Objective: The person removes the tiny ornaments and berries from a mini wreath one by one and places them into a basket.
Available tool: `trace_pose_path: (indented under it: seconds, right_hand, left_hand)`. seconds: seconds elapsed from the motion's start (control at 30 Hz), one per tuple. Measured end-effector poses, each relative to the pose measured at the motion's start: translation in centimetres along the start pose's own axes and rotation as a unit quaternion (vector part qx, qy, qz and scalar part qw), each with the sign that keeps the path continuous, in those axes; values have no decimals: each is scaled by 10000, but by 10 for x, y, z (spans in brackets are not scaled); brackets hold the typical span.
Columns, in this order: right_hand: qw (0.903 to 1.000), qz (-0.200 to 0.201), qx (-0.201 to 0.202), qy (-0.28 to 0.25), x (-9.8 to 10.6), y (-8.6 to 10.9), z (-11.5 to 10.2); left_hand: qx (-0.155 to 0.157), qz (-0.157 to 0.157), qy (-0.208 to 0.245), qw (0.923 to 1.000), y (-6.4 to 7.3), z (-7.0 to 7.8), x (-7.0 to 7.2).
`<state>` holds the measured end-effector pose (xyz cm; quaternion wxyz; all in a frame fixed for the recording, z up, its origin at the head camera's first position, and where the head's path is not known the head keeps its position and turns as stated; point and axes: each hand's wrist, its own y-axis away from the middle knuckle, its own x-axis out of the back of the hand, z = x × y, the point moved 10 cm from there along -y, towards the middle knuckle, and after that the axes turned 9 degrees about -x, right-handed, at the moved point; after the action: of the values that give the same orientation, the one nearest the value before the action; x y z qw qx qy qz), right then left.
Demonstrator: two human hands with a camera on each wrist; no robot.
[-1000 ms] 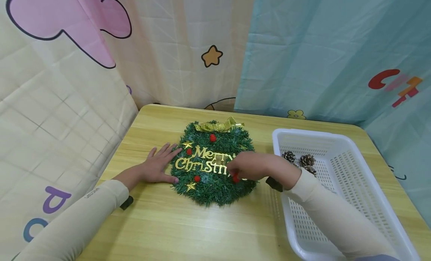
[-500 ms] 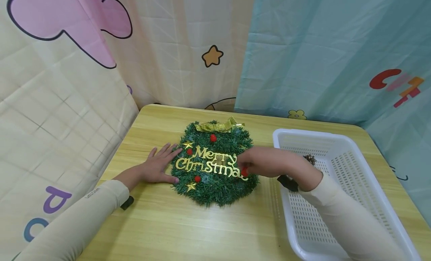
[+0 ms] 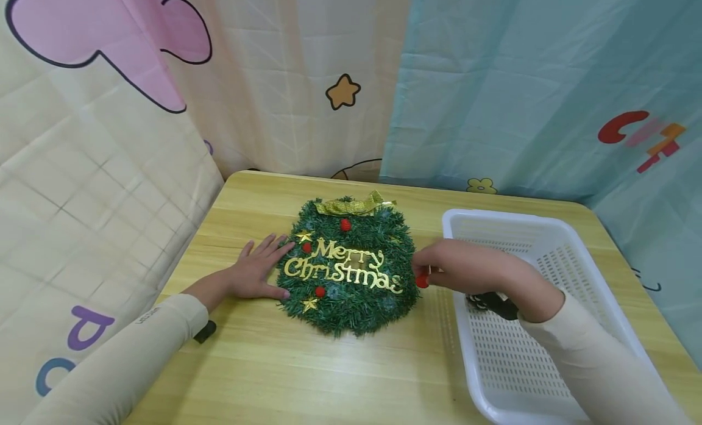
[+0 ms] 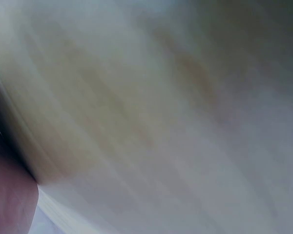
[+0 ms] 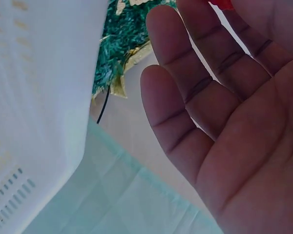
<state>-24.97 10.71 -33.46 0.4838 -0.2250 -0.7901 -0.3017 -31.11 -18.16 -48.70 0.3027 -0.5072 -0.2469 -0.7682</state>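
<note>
A green tinsel wreath [image 3: 351, 312] lies flat on the table, bearing gold "Merry Christmas" lettering [image 3: 345, 269], gold stars [image 3: 309, 305] and several red balls [image 3: 345, 225]. Fingers spread, my left hand [image 3: 256, 271] rests at the wreath's left edge, fingertips and thumb on the greenery. My right hand [image 3: 466, 266] is between the wreath's right edge and the basket, pinching a small red ball [image 3: 421, 281] between thumb and fingertips. In the right wrist view the other fingers [image 5: 173, 117] are loosely extended, and only a bit of red shows at the top.
The white perforated basket [image 3: 470, 364] stands at the right of the table [image 3: 307, 382]. Part of a pine cone [image 3: 476, 302] shows in it below my right wrist. A gold ribbon bow [image 3: 353, 207] tops the wreath. Printed curtains [image 3: 296, 77] hang behind the table. The left wrist view is blurred.
My right hand has come away from the wreath's lower right and moved right toward the basket, with the red ball in its fingers. The left hand has stayed put.
</note>
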Motion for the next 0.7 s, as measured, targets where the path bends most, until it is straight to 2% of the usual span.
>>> trace_pose_path:
  seconds: [0.17, 0.43, 0.7]
  right_hand:
    - [9997, 76, -206, -47, 2, 13, 11]
    - [9977, 167, -648, -146, 12, 36, 31]
    - [9942, 124, -1057, -168, 2, 53, 54]
  left_hand:
    - [-71, 79, 42, 9999, 1, 2, 2]
    - [-2, -9, 3, 10000, 0, 1, 1]
    - [-5, -16, 13, 10000, 1, 1, 0]
